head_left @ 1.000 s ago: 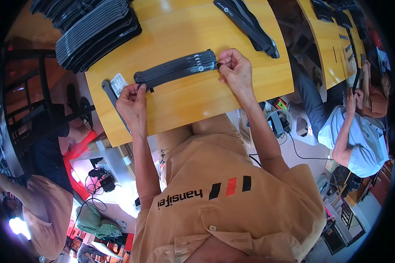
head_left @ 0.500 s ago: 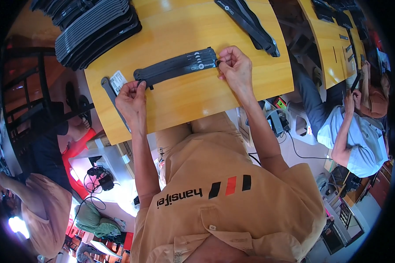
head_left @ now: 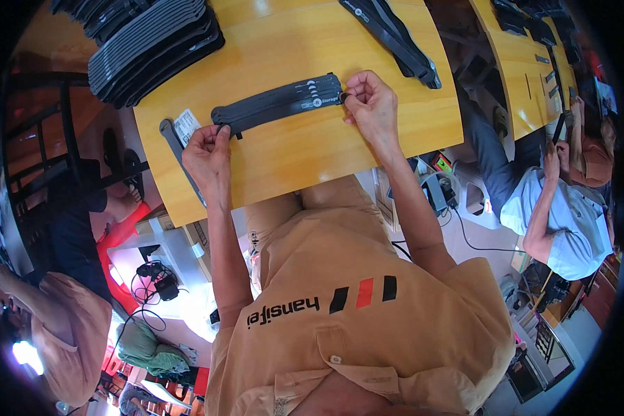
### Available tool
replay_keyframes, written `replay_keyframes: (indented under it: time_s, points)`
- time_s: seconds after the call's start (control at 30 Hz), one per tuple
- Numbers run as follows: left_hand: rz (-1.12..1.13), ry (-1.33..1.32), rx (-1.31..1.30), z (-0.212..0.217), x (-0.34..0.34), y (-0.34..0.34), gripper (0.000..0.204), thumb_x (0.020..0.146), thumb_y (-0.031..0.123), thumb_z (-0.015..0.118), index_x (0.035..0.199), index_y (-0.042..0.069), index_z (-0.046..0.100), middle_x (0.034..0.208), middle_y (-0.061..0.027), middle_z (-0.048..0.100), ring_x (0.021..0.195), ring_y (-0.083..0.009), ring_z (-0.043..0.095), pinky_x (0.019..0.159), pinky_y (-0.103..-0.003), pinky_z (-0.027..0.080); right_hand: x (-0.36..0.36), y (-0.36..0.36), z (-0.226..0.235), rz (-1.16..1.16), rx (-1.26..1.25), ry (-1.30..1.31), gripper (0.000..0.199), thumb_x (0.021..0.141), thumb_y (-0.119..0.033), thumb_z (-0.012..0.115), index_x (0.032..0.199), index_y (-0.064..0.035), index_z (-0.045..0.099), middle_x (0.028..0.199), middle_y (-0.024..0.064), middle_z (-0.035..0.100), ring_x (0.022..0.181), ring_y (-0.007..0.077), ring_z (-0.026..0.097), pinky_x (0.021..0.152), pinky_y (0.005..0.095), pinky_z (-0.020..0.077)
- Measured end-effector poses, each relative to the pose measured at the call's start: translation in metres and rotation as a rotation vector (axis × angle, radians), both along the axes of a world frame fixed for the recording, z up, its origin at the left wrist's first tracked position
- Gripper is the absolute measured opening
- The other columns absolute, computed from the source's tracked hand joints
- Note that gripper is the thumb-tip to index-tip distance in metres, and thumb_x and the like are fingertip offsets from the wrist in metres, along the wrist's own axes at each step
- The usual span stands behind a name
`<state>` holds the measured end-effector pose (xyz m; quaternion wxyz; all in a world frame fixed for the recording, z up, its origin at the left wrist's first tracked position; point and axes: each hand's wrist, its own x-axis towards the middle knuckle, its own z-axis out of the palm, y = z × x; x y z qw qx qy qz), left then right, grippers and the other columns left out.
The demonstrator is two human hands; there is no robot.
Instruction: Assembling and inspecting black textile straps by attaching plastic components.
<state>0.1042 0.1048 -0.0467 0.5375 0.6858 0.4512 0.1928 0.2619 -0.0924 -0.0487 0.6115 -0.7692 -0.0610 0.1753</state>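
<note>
A dark grey strap bundle (head_left: 274, 106), folded flat in long layers with pale printing near its right end, lies on the yellow wooden table (head_left: 298, 173). At its left lower end my left hand (head_left: 208, 154) pinches a small black strip. The fingers of my right hand (head_left: 371, 104) are closed on a small black tab at the bundle's right end. Beside my left hand a single dark strap (head_left: 182, 161) runs toward the table's near edge. A white printed label (head_left: 186, 126) lies next to it, partly behind that hand.
Stacks of dark folded straps (head_left: 156, 52) rise at the far left of the table. Another strap bundle (head_left: 394, 40) lies slanted at the far right. A co-worker in a light blue shirt (head_left: 558, 218) handles a dark strap at a second table (head_left: 527, 97) on the right.
Both my hands and the strap bundle stay almost in place, with my right hand shifted very slightly. At the far left, a person's arm has moved a little.
</note>
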Motion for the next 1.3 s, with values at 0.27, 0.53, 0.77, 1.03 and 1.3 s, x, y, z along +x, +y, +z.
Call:
replay_keyframes:
  time_s: [0.27, 0.53, 0.77, 1.03, 1.3]
  points:
    - [-0.003, -0.009, 0.029, -0.001, 0.000, 0.000, 0.014, 0.077, 0.008, 0.066, 0.079, -0.004, 0.060, 0.061, -0.0007, 0.055, 0.050, -0.0048, 0.045, 0.046, -0.019, 0.035, -0.001, 0.001, 0.001, 0.027, -0.016, 0.002, 0.019, 0.073, 0.011, 0.055, 0.087, -0.0011, 0.052, 0.071, 0.0018, 0.053, 0.053, 0.0053, 0.050, 0.041, 0.0188, 0.0446]
    - [-0.004, -0.002, 0.107, 0.000, 0.002, -0.004, 0.012, 0.076, 0.008, 0.066, 0.080, -0.003, 0.061, 0.060, -0.0016, 0.055, 0.053, -0.0054, 0.045, 0.051, -0.019, 0.038, -0.002, 0.000, -0.002, -0.011, 0.030, -0.023, 0.015, 0.070, 0.010, 0.056, 0.082, 0.0002, 0.056, 0.064, 0.0018, 0.054, 0.052, 0.0063, 0.052, 0.040, 0.0215, 0.0469]
    - [-0.017, 0.063, 0.124, 0.002, 0.003, -0.003, 0.013, 0.076, 0.009, 0.065, 0.080, -0.002, 0.060, 0.060, -0.0027, 0.055, 0.052, -0.0067, 0.046, 0.051, -0.021, 0.039, -0.001, 0.000, -0.001, -0.001, 0.023, -0.029, 0.014, 0.070, 0.010, 0.055, 0.080, 0.0005, 0.055, 0.063, 0.0018, 0.054, 0.050, 0.0061, 0.052, 0.040, 0.0210, 0.0457]
    - [0.001, 0.030, 0.378, -0.002, 0.004, -0.009, 0.012, 0.074, 0.007, 0.067, 0.078, -0.002, 0.059, 0.063, -0.0055, 0.055, 0.054, -0.0104, 0.048, 0.053, -0.024, 0.041, -0.003, 0.001, -0.005, -0.003, 0.059, -0.047, 0.012, 0.070, 0.009, 0.055, 0.078, 0.0003, 0.055, 0.061, 0.0015, 0.054, 0.048, 0.0057, 0.051, 0.039, 0.0207, 0.0444]
    - [-0.019, 0.033, 0.349, 0.009, 0.005, -0.007, 0.019, 0.072, 0.004, 0.068, 0.083, 0.000, 0.053, 0.063, -0.0055, 0.052, 0.055, -0.0115, 0.048, 0.054, -0.025, 0.041, -0.004, 0.000, -0.003, -0.011, 0.036, -0.092, 0.011, 0.069, 0.009, 0.056, 0.076, 0.0007, 0.054, 0.058, 0.0017, 0.053, 0.047, 0.0066, 0.050, 0.039, 0.0211, 0.0420]
